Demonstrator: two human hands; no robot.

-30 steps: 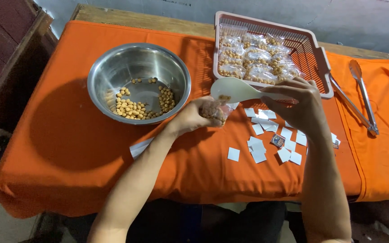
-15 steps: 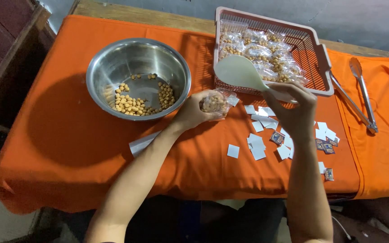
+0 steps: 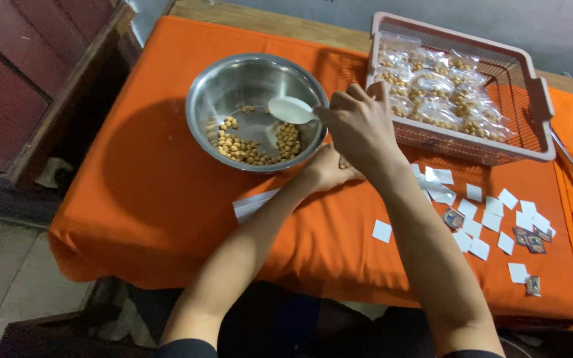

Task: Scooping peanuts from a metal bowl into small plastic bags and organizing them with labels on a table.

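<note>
Right hand dips a white spoon into the steel bowl.

The right hand (image 3: 361, 126) is closed around the handle of the white spoon (image 3: 291, 110), whose long axis runs roughly level across the steel bowl (image 3: 217, 99), scoop end pointing left over the roasted nuts (image 3: 253, 144). The left hand (image 3: 331, 169) rests just outside the bowl's near-right rim, mostly hidden under the right forearm; its grip cannot be told. Right of the bowl stands a pink basket (image 3: 538, 113) of filled bags.
</note>
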